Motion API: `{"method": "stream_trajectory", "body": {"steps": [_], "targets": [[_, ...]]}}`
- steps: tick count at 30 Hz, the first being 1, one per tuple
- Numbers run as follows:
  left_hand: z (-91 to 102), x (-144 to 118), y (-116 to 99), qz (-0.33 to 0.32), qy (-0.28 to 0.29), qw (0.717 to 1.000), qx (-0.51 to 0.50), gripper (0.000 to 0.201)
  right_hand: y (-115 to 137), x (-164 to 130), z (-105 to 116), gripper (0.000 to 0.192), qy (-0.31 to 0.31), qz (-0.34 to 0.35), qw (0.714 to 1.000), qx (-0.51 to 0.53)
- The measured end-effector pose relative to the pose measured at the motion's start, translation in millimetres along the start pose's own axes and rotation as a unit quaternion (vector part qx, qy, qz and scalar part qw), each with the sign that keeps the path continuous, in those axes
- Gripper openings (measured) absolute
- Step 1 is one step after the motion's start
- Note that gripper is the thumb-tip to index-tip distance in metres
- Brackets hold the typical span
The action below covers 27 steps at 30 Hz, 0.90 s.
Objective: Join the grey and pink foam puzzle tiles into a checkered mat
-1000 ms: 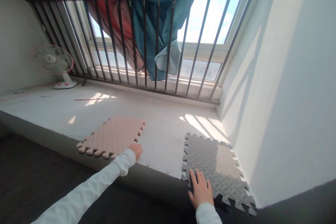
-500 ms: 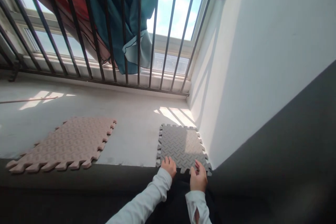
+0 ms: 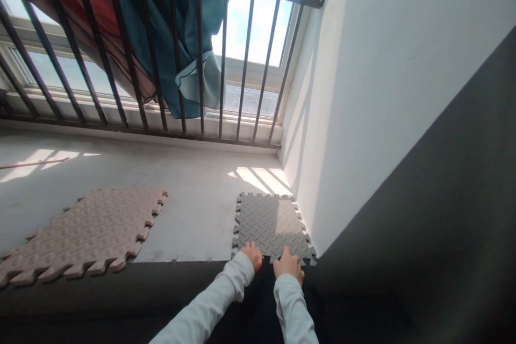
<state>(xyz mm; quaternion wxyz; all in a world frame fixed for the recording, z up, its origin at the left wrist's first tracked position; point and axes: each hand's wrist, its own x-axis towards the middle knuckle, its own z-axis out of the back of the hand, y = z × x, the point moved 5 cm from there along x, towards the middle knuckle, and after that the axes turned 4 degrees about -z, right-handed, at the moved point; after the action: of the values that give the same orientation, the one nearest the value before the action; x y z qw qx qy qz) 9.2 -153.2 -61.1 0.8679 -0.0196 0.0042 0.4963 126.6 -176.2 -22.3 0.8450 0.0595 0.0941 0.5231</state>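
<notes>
The left hand [image 3: 252, 254] and the right hand [image 3: 288, 265] sit side by side on the near edge of a grey foam mat [image 3: 269, 224]. Both lie knuckles-up with fingers bent over that edge, touching it; whether they pinch the mat or only press on it cannot be told. White sleeves [image 3: 226, 293] cover both arms up to the wrists.

The grey mat lies flat on a pale concrete ledge [image 3: 193, 199], its near edge at the ledge's front lip and its right side just beside the white wall [image 3: 382, 91]. A patch of sunlight falls across its far right part. Well to the left of the grey mat, on the same ledge, lies a pink foam mat [image 3: 86, 231] with the same toothed border. Beyond the grey mat a dark metal railing [image 3: 199, 64] runs along the window, with teal cloth [image 3: 169, 32] and red cloth [image 3: 86, 5] hanging behind its bars.
</notes>
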Motion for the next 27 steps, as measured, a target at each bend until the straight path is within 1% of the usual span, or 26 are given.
{"method": "stream_trajectory", "body": {"steps": [2,4,6,9,11,12,14,15,17,18,20,21,22,23,25,27], "targets": [[4.3,-2.7,-1.3,0.023,0.007,1.000,-0.016,0.038,-1.4,0.7,4.5,0.036,-0.010,-0.002,1.000,0.014],[11.8,-5.3,-5.0,0.059,-0.006,0.998,-0.023,0.040,-2.1,0.1,9.2,0.035,-0.027,0.002,0.999,0.036],[20.6,-5.7,-10.6,0.088,-0.048,0.995,-0.031,0.041,-1.2,-2.5,12.2,0.032,-0.045,0.016,0.997,0.059],[31.7,0.6,-16.6,0.095,-0.110,0.988,-0.052,0.040,2.3,-9.6,14.1,0.032,-0.076,0.054,0.991,0.092],[39.3,8.1,-13.5,0.088,-0.130,0.986,-0.054,0.038,4.7,-16.1,18.4,0.037,-0.120,0.095,0.977,0.148],[44.9,11.8,-9.4,0.081,-0.140,0.986,-0.050,0.037,5.5,-19.6,21.7,0.040,-0.147,0.118,0.965,0.182],[61.5,16.7,3.5,0.054,-0.180,0.982,-0.032,0.038,7.1,-26.4,28.9,0.044,-0.198,0.168,0.938,0.232],[72.2,16.8,12.5,0.037,-0.208,0.977,-0.017,0.038,8.0,-28.9,31.9,0.044,-0.219,0.192,0.927,0.237],[95.6,9.1,37.4,0.013,-0.277,0.961,0.025,0.036,9.0,-31.4,36.5,0.042,-0.264,0.232,0.907,0.232],[107.3,0.0,53.3,0.009,-0.313,0.948,0.053,0.035,8.3,-30.9,37.8,0.041,-0.287,0.243,0.897,0.233],[127.8,-30.5,90.9,0.013,-0.385,0.915,0.117,0.033,4.5,-26.4,37.8,0.042,-0.326,0.242,0.880,0.248],[135.5,-52.2,111.7,0.020,-0.416,0.897,0.150,0.034,2.8,-23.1,36.3,0.042,-0.335,0.239,0.875,0.255],[141.2,-77.5,133.8,0.031,-0.441,0.879,0.178,0.035,1.5,-19.3,33.8,0.042,-0.335,0.232,0.876,0.257],[144.7,-105.8,156.9,0.047,-0.460,0.864,0.200,0.037,1.0,-15.5,30.4,0.042,-0.325,0.223,0.884,0.252],[144.1,-165.7,203.6,0.081,-0.456,0.855,0.233,0.042,1.9,-10.4,23.5,0.039,-0.292,0.210,0.902,0.241],[136.7,-226.7,247.2,0.126,-0.434,0.855,0.255,0.043,5.1,-9.4,18.1,0.036,-0.261,0.209,0.913,0.232]]}}
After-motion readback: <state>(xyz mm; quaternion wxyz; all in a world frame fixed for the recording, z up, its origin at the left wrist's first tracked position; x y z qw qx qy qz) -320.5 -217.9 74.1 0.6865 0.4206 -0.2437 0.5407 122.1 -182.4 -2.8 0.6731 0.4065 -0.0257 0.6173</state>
